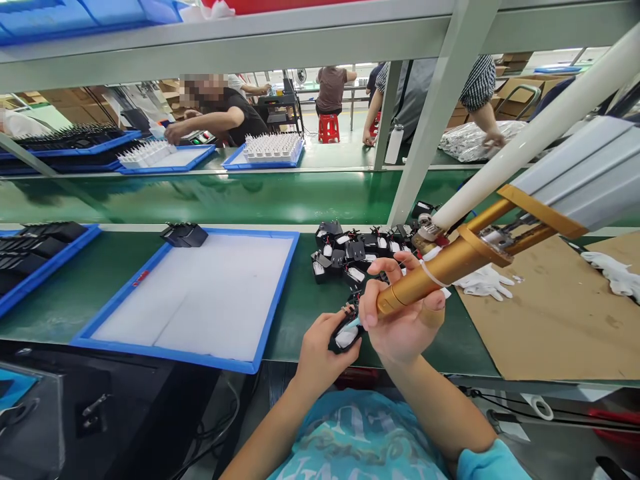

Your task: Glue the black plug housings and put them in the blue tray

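Note:
My left hand [323, 350], near the front edge of the bench, grips a small open black adapter housing [346, 338] with a white part inside. My right hand [403, 320] is wrapped around a gold cylindrical hand tool [430, 277], which slants up to the right. A thin pale-blue tip [353, 325] below that hand reaches into the housing; whether it touches the inside I cannot tell. Just beyond my hands lies a pile of similar black housings [356, 251], several showing white parts and short wires.
A blue-rimmed tray [200, 363] lies left, with black adapters [184, 235] at its far corner. Another tray of black units [37, 250] is further left. White gloves [485, 283] rest on cardboard [560, 320] at right. A slanted post [430, 127] stands ahead; people work beyond.

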Available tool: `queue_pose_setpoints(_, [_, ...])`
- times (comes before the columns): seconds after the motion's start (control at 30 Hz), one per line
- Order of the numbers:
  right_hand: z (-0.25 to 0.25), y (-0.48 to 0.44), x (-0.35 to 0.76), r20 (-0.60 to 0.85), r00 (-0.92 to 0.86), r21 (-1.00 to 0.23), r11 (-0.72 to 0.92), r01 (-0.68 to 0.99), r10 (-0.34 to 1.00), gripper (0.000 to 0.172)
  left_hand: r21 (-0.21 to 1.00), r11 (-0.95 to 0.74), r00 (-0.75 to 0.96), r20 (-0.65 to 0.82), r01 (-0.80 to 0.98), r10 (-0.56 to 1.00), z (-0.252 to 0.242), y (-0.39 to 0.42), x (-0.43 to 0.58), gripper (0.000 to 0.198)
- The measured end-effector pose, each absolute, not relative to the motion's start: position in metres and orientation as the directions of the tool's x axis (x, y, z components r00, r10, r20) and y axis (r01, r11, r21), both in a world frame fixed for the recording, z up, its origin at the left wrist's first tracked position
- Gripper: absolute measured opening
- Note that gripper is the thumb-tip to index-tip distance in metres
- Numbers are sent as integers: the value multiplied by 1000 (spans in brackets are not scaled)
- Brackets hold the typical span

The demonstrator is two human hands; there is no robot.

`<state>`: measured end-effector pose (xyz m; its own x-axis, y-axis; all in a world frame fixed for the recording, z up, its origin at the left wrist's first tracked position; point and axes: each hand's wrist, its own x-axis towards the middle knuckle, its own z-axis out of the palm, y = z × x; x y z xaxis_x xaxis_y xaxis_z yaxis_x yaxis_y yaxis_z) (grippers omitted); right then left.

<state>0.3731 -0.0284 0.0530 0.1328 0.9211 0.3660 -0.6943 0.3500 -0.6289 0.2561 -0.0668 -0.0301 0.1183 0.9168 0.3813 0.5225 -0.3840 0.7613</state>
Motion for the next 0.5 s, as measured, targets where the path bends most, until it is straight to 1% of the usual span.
queue_pose_setpoints(0.1, [54,-29,371,367,127,-635,348,-690,921,44,774,-394,130,382,497,915,-25,-65,260,34])
queue_pose_setpoints(0.3, [53,-30,373,397,102,-629,352,-694,912,38,789,-383,116,375,481,920,-21,-63,263,36])
queue_pose_setpoints(0.5, [51,-30,376,390,141,-614,371,-697,910,47,776,-372,125,360,509,924,-27,-60,265,38])
